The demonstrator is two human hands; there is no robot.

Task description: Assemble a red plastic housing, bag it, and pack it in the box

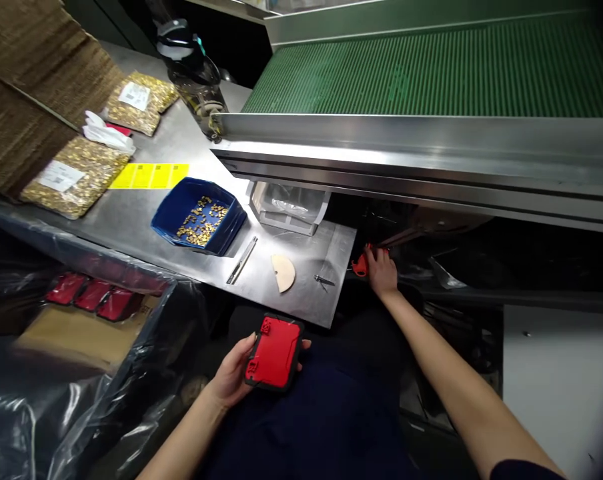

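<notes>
My left hand [234, 373] is closed around a red plastic panel with a black rim [276, 350], held face up above my lap. Two small raised red blocks show along the panel's left side. Past the metal table's right end, my right hand [381, 270] has its fingers bent over an orange-red tool [360, 265] with a thin tip pointing left; its exact kind is unclear. On the table near the hands lie a pale semicircular disc [283, 274], nail clippers [324, 281] and a slim silver cutter knife [242, 261].
A blue bin [181, 193] holds small brass pieces. Behind it are bags of brass parts [86, 167], yellow labels [149, 176] and a drink bottle [194, 77]. The green conveyor [406, 73] has a metal side rail. More red panels [94, 293] lie in a plastic-lined box at left.
</notes>
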